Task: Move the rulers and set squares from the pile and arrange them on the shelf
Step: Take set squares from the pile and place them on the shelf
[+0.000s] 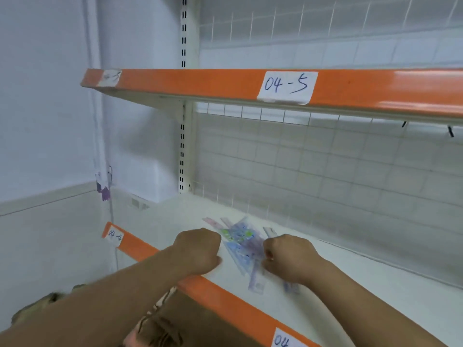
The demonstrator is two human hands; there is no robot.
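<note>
The pile of rulers and set squares (pixel 241 242) lies on the white shelf (pixel 350 284) between the left hand (pixel 198 249) and the right hand (pixel 288 259), both with curled fingers, though the blur hides whether they grip anything; the arranging seems only begun, and the next move probably calls for separating one piece and laying it straight.

Head-worn view, angled down, close over white shelf (pixel 325 284)

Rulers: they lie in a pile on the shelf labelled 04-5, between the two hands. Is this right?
No. The rulers lie in a pile between the left hand and the right hand, but on the lower shelf, labelled 04-4; the shelf labelled 04-5 is the one above. The head view shows this.
</note>
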